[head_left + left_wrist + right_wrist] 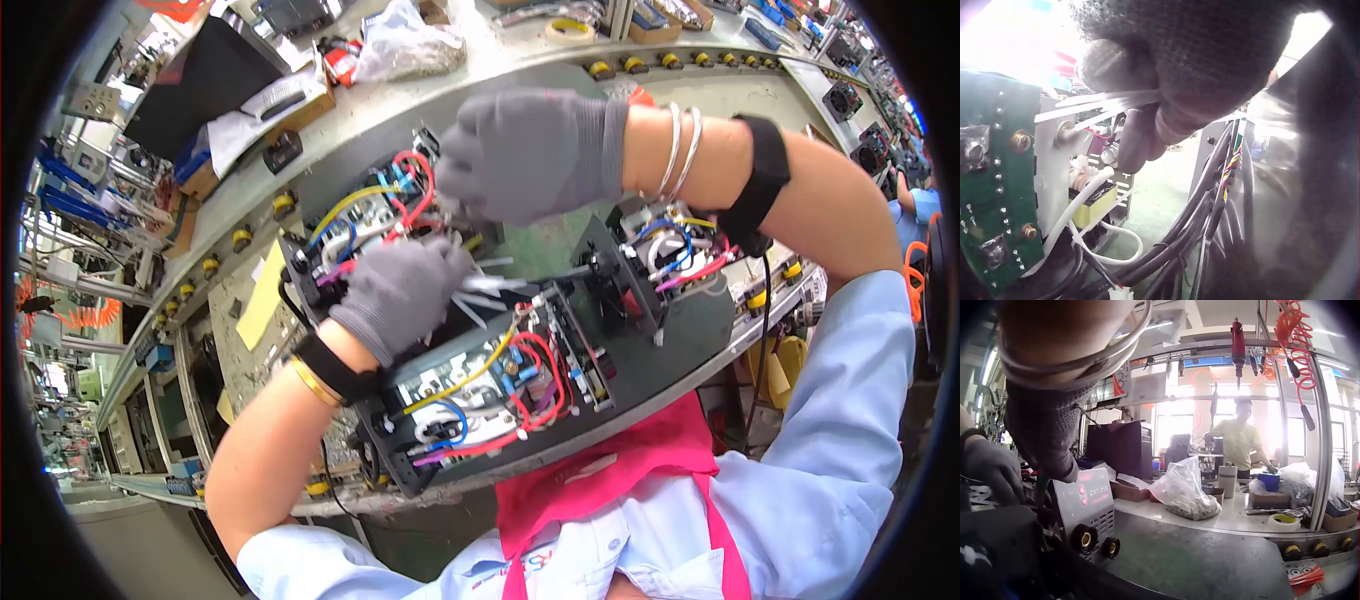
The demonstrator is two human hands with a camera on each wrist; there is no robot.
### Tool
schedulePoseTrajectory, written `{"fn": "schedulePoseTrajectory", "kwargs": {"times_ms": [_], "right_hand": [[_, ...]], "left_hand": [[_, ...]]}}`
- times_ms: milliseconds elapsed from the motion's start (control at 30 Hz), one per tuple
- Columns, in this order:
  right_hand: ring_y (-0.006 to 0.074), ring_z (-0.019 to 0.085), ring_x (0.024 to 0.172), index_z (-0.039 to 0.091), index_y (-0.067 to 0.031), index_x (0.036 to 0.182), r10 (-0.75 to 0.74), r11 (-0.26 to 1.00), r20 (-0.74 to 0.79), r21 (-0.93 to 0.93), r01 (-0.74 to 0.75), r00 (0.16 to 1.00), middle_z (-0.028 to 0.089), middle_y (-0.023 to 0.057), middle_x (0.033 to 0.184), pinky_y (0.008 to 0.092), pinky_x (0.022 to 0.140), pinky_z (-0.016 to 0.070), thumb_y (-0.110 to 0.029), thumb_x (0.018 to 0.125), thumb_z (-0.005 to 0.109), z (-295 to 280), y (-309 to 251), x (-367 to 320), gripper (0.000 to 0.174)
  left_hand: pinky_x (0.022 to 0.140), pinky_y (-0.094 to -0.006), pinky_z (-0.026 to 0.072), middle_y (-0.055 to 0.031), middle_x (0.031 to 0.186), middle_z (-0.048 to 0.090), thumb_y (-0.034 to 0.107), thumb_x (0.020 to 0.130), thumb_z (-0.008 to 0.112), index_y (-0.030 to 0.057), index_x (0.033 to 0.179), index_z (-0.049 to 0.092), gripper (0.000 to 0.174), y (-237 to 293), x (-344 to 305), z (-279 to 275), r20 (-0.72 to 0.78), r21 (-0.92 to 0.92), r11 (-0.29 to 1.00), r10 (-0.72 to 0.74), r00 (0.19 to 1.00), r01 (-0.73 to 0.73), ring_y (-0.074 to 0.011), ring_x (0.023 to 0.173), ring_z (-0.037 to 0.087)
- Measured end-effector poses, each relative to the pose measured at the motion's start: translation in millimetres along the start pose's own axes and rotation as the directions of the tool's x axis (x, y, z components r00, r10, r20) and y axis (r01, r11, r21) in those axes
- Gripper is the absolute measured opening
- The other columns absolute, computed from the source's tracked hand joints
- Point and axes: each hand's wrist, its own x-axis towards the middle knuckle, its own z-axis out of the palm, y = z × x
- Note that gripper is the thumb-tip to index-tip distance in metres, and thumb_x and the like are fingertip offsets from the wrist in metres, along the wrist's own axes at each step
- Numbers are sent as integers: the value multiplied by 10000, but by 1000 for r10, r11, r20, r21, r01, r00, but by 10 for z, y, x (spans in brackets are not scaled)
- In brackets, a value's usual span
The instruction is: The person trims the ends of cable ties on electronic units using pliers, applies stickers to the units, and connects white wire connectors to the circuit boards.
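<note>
Left hand (400, 295) curls round white cable ties (1135, 99), presumably for ready reach beside the far open unit (365, 215), right hand (545, 155) at its front panel (1094, 497), grip not discernible, with a near unit (480, 375) sharing the dark board (650, 385).

Free mat (538, 247) between two wired units (662, 255)
</note>
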Motion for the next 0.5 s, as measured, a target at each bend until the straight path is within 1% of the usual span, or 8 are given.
{"fn": "schedulePoseTrajectory", "kwargs": {"times_ms": [67, 133, 200, 267, 300, 367, 467, 500], "right_hand": [[219, 636, 719, 621, -92, 834, 153, 975, 212, 129, -182, 965, 586, 69, 762, 372, 626, 515, -326, 853, 585, -165, 1, 27, 237], [248, 642, 660, 619, -64, 839, 194, 945, 85, 251, -210, 977, 573, 100, 699, 424, 573, 525, -338, 881, 585, -164, 36, 17, 279], [263, 663, 773, 679, -86, 907, 145, 963, 195, 196, -183, 970, 620, 100, 784, 395, 636, 540, -251, 839, 602, -254, 51, -22, 194], [194, 626, 782, 660, -136, 888, -6, 997, 141, 75, -5, 990, 562, 39, 791, 357, 570, 532, -287, 878, 596, -275, 84, -108, 165], [177, 608, 849, 677, -183, 929, 71, 988, 302, 110, -109, 951, 553, 7, 832, 325, 594, 534, -257, 851, 609, -280, 66, -149, 128], [176, 606, 861, 679, -192, 976, 27, 994, 350, 93, -63, 936, 557, 3, 845, 318, 618, 533, -258, 837, 621, -248, 76, -187, 165], [173, 596, 901, 666, -209, 1080, 3, 990, 418, 124, -60, 908, 562, -6, 888, 312, 674, 525, -243, 815, 641, -180, 74, -177, 269], [172, 594, 906, 661, -208, 1091, -1, 987, 408, 146, -64, 913, 562, -7, 893, 314, 681, 524, -239, 809, 643, -185, 63, -166, 284]], "left_hand": [[679, -420, 515, -114, 881, 649, 59, 766, 598, 83, 1020, 641, 258, -90, -29, 28, -50, -182, 980, -95, 994, 85, -324, 768, 647], [723, -440, 506, -144, 879, 650, 17, 722, 605, 63, 1029, 639, 312, -155, -123, -8, -115, -251, 960, -157, 981, 124, -361, 798, 630], [717, -450, 495, -168, 812, 630, 14, 741, 607, 37, 992, 641, 254, -204, -247, 15, -108, -331, 924, -241, 964, 194, -369, 786, 622], [680, -458, 521, -148, 797, 659, 210, 857, 602, 80, 883, 635, 136, -191, -352, -29, 175, -389, 859, -286, 942, 333, -347, 779, 657], [680, -459, 525, -146, 790, 664, 242, 866, 599, 84, 870, 651, 167, -150, -348, -80, 301, -294, 896, -243, 922, 332, -345, 771, 662], [687, -461, 532, -137, 794, 672, 298, 882, 576, 93, 853, 685, 234, -34, -283, -100, 465, -159, 946, -181, 866, 283, -336, 764, 671], [643, -474, 524, -146, 763, 666, 206, 856, 572, 89, 1039, 642, 229, -10, -146, 6, 371, -155, 948, -205, 906, 278, -334, 743, 677], [614, -463, 520, -151, 736, 655, 134, 840, 565, 116, 1301, 502, 466, -12, -98, -13, 308, -152, 959, -183, 934, 238, -325, 729, 680]]}}
